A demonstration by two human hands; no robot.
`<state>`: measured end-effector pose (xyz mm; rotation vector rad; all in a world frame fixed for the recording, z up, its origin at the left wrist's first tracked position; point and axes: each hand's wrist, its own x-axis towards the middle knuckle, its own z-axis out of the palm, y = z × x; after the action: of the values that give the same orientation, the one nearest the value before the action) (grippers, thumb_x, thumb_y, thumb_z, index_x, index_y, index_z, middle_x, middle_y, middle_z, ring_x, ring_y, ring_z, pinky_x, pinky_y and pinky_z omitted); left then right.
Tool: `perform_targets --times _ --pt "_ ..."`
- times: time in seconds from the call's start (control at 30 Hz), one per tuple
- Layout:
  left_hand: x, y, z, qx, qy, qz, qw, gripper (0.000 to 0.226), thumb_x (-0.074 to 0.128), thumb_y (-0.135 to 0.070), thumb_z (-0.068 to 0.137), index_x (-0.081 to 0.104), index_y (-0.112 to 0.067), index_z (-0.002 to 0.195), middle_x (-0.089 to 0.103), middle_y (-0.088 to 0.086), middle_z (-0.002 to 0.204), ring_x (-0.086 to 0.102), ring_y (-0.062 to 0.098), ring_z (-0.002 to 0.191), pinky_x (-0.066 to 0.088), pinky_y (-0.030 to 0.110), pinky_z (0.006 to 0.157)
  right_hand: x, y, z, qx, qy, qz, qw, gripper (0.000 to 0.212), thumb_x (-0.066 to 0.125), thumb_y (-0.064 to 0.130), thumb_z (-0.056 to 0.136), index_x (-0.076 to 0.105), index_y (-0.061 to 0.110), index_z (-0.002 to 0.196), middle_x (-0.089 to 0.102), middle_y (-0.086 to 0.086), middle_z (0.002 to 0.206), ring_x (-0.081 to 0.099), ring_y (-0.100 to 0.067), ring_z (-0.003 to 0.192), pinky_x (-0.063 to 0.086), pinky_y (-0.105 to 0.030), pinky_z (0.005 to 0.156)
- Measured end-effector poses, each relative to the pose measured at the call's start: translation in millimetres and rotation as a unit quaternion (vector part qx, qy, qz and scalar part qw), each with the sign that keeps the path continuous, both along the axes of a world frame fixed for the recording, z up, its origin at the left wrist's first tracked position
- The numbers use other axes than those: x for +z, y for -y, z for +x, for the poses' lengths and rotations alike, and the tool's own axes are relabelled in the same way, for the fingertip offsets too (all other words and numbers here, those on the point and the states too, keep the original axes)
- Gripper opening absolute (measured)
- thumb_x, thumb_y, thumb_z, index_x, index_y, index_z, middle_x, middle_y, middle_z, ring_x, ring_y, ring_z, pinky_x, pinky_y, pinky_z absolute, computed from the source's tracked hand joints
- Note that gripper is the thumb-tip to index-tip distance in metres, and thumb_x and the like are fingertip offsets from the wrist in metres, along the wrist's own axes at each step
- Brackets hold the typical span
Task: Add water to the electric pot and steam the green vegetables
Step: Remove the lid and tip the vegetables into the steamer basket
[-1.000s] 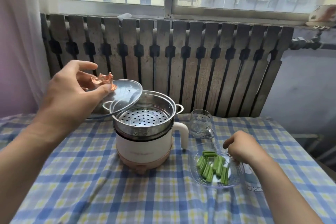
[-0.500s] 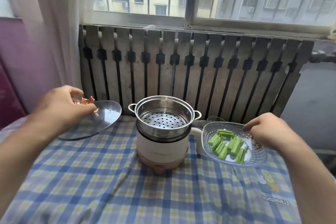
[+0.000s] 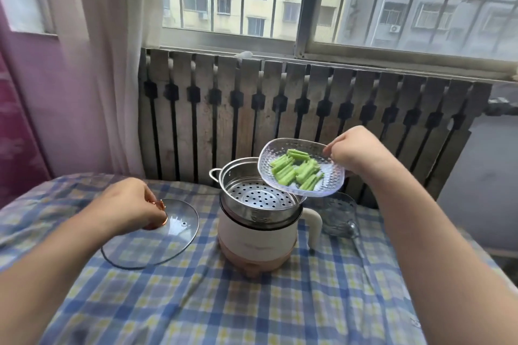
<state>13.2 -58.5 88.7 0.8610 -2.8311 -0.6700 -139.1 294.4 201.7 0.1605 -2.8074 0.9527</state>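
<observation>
The white electric pot stands mid-table with a perforated steel steamer basket set in its top, uncovered. My right hand holds a clear patterned plate by its far rim, tilted toward the basket and above its right edge. Cut green vegetable sticks lie on the plate. Left of the pot, the glass lid lies flat on the cloth, and my left hand grips its copper knob.
A clear glass jug stands right of the pot, behind its handle. The table wears a blue and yellow checked cloth. A slatted wooden radiator cover and a window close off the far side; a curtain hangs at left.
My left hand has lowered the lid from over the pot onto the cloth at left. My right hand has lifted the plate of vegetables off the table and tilted it over the steamer basket.
</observation>
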Motion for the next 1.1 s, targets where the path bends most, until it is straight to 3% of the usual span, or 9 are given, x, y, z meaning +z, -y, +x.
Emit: perform_targets --times 0.07,0.13,0.23,0.37,0.47,0.53,0.73,0.87,1.1 --pt "-4.5 -1.9 1.0 -0.001 0.017 -0.001 1.000 0.015 0.088 -0.023 0.073 0.088 -0.009 0.075 0.074 0.021 0.069 0.061 0.025 0.062 0.043 0.026 0.057 -4.8 13.4 -3.1 0.001 -0.001 0.002 1.000 0.031 0.051 0.002 0.085 0.078 -0.001 0.099 0.077 -0.022 0.100 0.071 -0.039 0.099 0.061 -0.044 0.090" --pt "-10.7 -2.7 0.9 -0.001 0.038 -0.006 0.999 0.017 0.087 -0.022 0.074 0.087 -0.005 0.077 0.061 0.009 0.060 0.056 0.025 0.063 0.041 0.026 0.056 -11.0 23.7 -5.5 0.000 0.000 0.003 1.000 0.029 0.054 0.006 0.087 0.078 0.002 0.103 0.077 -0.020 0.102 0.070 -0.038 0.100 0.060 -0.041 0.090" --pt "-21.1 -2.4 0.6 -0.009 0.066 -0.013 0.998 0.017 0.086 -0.020 0.076 0.087 -0.003 0.079 0.059 0.003 0.064 0.055 0.023 0.066 0.040 0.025 0.054 -20.5 34.6 -5.8 0.002 0.000 0.006 1.000 0.028 0.055 0.008 0.086 0.078 0.004 0.103 0.077 -0.019 0.101 0.071 -0.037 0.099 0.061 -0.037 0.086" --pt "-32.0 -0.9 -0.9 -0.013 0.097 -0.027 0.995 0.015 0.085 -0.017 0.076 0.077 -0.013 0.064 0.056 0.003 0.065 0.051 0.021 0.063 0.035 0.023 0.045 -29.2 45.1 -4.7 0.005 0.003 0.011 1.000 0.030 0.052 0.005 0.081 0.079 0.005 0.095 0.076 -0.019 0.094 0.070 -0.038 0.092 0.060 -0.034 0.081" --pt "-37.7 0.7 -4.0 -0.019 0.113 -0.028 0.993 0.006 0.083 -0.016 0.076 0.080 -0.014 0.071 0.059 0.004 0.071 0.053 0.023 0.069 0.037 0.024 0.055 -33.3 51.9 -3.1 0.008 -0.003 0.019 1.000 0.029 0.051 0.004 0.077 0.078 0.003 0.087 0.073 -0.019 0.085 0.068 -0.039 0.088 0.058 -0.032 0.077" --pt "-41.5 1.0 -4.8 -0.024 0.116 -0.028 0.993 0.005 0.083 -0.017 0.077 0.081 -0.015 0.074 0.060 0.004 0.074 0.054 0.023 0.071 0.037 0.024 0.056 -35.7 56.9 -1.8 0.013 -0.006 0.021 1.000 0.029 0.050 0.004 0.077 0.078 0.003 0.086 0.074 -0.020 0.089 0.068 -0.039 0.091 0.059 -0.035 0.083" --pt "-47.7 2.5 -8.2 -0.029 0.145 -0.016 0.989 0.025 0.090 -0.022 0.079 0.094 -0.006 0.099 0.072 0.005 0.082 0.067 0.022 0.081 0.043 0.024 0.062 -41.7 65.5 0.6 0.014 -0.012 0.041 0.999 0.027 0.050 0.006 0.076 0.075 0.004 0.088 0.073 -0.020 0.090 0.068 -0.040 0.091 0.059 -0.036 0.083" --pt "-50.7 3.5 -9.2 -0.036 0.173 -0.030 0.984 0.035 0.093 -0.031 0.081 0.094 -0.012 0.110 0.090 0.008 0.110 0.084 0.023 0.106 0.049 0.025 0.069 -48.3 63.9 2.6 0.002 -0.034 0.059 0.998 0.029 0.054 0.007 0.070 0.077 0.008 0.088 0.074 -0.017 0.089 0.066 -0.040 0.084 0.053 -0.032 0.073" --pt "-51.6 2.9 -8.8 -0.040 0.171 -0.045 0.984 0.039 0.093 -0.036 0.082 0.093 -0.014 0.115 0.089 0.008 0.119 0.083 0.022 0.112 0.055 0.028 0.073 -59.2 63.2 1.9 -0.007 -0.041 0.074 0.996 0.026 0.057 0.009 0.071 0.077 0.012 0.088 0.074 -0.015 0.094 0.063 -0.038 0.084 0.049 -0.031 0.072"
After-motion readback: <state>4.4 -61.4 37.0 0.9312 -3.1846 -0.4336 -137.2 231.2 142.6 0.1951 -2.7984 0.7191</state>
